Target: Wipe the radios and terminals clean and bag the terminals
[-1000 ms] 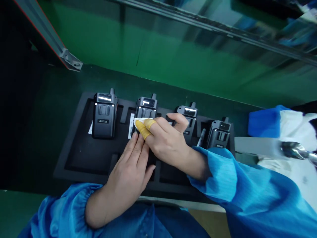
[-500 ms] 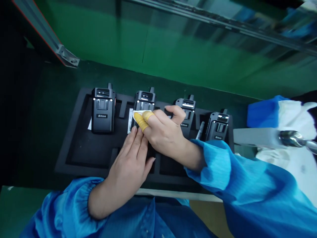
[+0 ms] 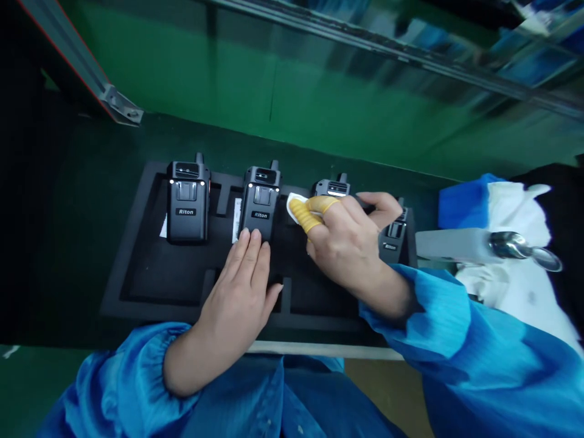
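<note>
Several black two-way radios marked "Riton" lie back side up in a black foam tray [image 3: 159,286]. My left hand [image 3: 239,298] lies flat, fingers stretched, its fingertips on the lower end of the second radio [image 3: 261,198]. A white cloth [image 3: 294,207] is pinched in my right hand [image 3: 349,240], whose two front fingers wear yellow finger cots. That hand hovers over the third radio [image 3: 331,187] and hides most of it. The far left radio [image 3: 188,210] stands untouched, and the far right radio [image 3: 391,243] is partly covered by my right hand.
At the right lie a clear bottle with a metal top [image 3: 456,244], a blue box [image 3: 463,207] and white cloths [image 3: 520,213]. A green panel [image 3: 228,85] rises behind the tray. A metal bracket [image 3: 121,106] sits at the back left.
My right hand has moved right with the cloth, off the second radio and over toward the third. The second radio's label now shows. My left hand stays at its lower end.
</note>
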Action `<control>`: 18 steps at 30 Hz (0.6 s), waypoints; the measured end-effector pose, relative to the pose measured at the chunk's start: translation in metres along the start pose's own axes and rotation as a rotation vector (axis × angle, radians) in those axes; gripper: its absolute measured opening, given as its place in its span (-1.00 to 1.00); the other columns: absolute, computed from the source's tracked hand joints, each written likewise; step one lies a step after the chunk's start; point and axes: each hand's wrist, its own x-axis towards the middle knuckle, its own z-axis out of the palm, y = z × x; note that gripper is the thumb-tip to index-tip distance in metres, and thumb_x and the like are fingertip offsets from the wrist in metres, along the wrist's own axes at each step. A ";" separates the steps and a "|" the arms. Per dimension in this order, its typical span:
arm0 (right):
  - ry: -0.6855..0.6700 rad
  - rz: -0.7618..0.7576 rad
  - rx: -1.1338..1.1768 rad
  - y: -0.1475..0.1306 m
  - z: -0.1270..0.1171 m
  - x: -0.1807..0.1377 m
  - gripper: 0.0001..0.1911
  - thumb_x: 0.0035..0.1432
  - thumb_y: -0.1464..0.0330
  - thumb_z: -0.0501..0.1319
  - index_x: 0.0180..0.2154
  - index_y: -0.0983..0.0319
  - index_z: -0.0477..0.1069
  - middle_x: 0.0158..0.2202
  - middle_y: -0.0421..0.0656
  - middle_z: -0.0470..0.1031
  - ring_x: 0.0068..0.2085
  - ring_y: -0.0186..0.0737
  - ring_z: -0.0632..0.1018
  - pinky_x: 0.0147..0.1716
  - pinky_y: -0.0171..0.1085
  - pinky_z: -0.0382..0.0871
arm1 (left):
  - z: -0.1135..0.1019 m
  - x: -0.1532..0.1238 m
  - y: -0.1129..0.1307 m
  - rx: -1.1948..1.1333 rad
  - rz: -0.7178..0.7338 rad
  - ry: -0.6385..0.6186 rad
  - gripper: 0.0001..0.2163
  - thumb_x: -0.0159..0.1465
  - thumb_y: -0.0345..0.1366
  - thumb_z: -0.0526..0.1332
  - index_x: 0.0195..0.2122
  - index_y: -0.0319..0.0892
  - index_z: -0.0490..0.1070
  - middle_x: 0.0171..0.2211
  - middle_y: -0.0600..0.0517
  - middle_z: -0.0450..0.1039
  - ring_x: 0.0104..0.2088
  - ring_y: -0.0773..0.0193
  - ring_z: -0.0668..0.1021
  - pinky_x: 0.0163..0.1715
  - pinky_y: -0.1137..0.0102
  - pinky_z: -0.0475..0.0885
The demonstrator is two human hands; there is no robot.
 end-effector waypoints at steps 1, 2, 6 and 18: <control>-0.007 -0.004 0.035 -0.002 0.000 0.002 -0.69 0.20 0.50 0.05 -0.48 0.18 0.48 -0.37 -0.21 0.48 -0.28 -0.29 0.34 -0.08 -0.07 -0.06 | 0.000 0.000 0.000 -0.001 -0.001 -0.001 -0.54 0.32 -0.29 0.09 0.18 -0.45 0.17 0.22 -0.39 0.22 0.29 -0.11 0.19 0.19 0.04 0.29; -0.012 -0.024 0.072 -0.005 0.000 0.004 -0.71 0.20 0.50 0.06 -0.44 0.16 0.49 -0.35 -0.21 0.48 -0.27 -0.28 0.34 -0.08 -0.07 -0.08 | 0.000 0.000 0.000 0.002 -0.002 -0.002 -0.54 0.32 -0.29 0.08 0.18 -0.45 0.16 0.22 -0.39 0.21 0.30 -0.11 0.18 0.19 0.03 0.28; -0.001 -0.175 0.090 -0.013 0.001 0.005 -0.74 0.20 0.50 0.08 -0.33 0.14 0.52 -0.35 -0.23 0.50 -0.27 -0.29 0.34 -0.05 -0.09 -0.11 | 0.000 0.000 0.000 0.022 -0.001 -0.003 -0.54 0.32 -0.29 0.07 0.18 -0.46 0.16 0.20 -0.40 0.23 0.28 -0.12 0.21 0.17 0.03 0.31; 0.058 0.001 0.078 0.018 -0.006 0.045 -0.65 0.17 0.51 -0.02 -0.38 0.15 0.53 -0.34 -0.17 0.51 -0.34 -0.26 0.35 -0.12 -0.04 -0.03 | -0.016 -0.001 -0.005 -0.033 -0.005 0.117 -0.61 0.33 -0.30 0.09 0.10 -0.45 0.25 0.13 -0.35 0.35 0.20 -0.06 0.36 0.13 0.07 0.37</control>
